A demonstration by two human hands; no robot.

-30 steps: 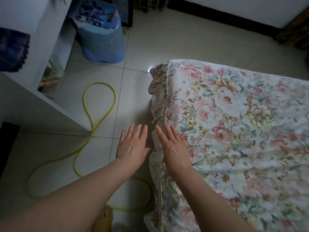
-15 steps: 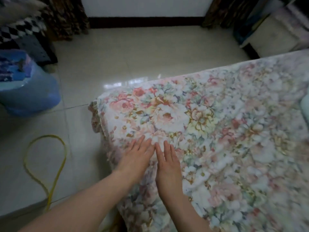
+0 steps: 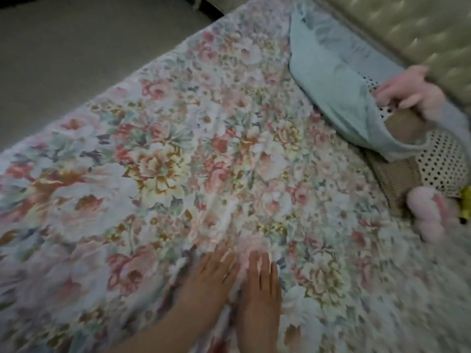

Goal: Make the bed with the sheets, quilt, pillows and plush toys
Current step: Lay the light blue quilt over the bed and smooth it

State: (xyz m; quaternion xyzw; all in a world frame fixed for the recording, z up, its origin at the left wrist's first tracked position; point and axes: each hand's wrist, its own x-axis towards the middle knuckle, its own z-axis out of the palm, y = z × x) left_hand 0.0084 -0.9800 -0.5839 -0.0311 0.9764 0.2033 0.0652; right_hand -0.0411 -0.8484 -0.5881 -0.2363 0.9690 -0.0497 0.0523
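A floral sheet point(image 3: 178, 149) covers the bed across most of the view. My left hand point(image 3: 211, 278) and my right hand point(image 3: 260, 284) lie flat side by side on it near the bottom middle, fingers straight and pressing the fabric. A light blue pillow point(image 3: 331, 80) lies at the upper right by the headboard. Beside it sits a polka-dot and brown cushion point(image 3: 438, 159). A pink plush toy point(image 3: 413, 95) lies behind the pillow, and another pink plush piece point(image 3: 428, 212) rests at the right edge.
A padded cream headboard point(image 3: 420, 29) runs along the upper right. Grey floor point(image 3: 63, 59) shows at the upper left beyond the bed's far edge. A small yellow item point(image 3: 466, 200) peeks in at the right border.
Both hands have slid from the bed's corner edge onto the sheet and further inward across it. The view has swung right, bringing the pillow, cushion and plush toys into sight.
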